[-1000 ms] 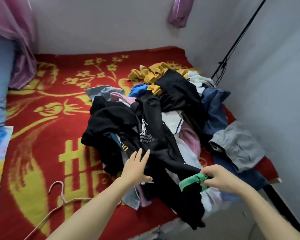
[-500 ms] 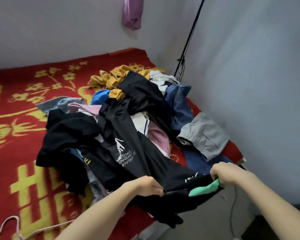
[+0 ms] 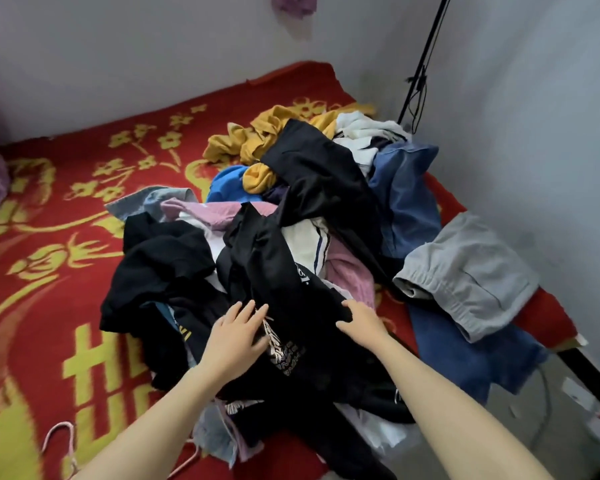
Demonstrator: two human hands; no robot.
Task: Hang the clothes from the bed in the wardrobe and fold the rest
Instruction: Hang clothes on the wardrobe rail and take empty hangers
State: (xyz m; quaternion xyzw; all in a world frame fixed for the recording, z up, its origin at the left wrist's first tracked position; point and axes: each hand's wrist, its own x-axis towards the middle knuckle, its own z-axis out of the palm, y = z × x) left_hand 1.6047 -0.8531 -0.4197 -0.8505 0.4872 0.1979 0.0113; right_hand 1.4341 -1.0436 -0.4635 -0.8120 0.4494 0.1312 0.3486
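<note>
Clothes pile (image 3: 309, 220): heaped on the bed (image 3: 66, 271) (red-and-yellow blanket).
Black printed garment (image 3: 291, 344): uppermost on the pile's near side.
Left hand (image 3: 234, 337): flat on the garment, fingers straight and spread, holding nothing.
Right hand (image 3: 362, 320): on the same garment; fingertips are sunk in a fold, and whether it grips cannot be told.
Pink hanger (image 3: 61, 441): near-left of the pile.
Grey shorts (image 3: 465, 275): at the pile's right flank.

Purple cloth (image 3: 293, 4) at 12 o'clock cut by top edge; pink hanger (image 3: 59, 441) at 7 o'clock partly behind left forearm (image 3: 146, 427); print on black shirt (image 3: 312, 375) illegible.
</note>
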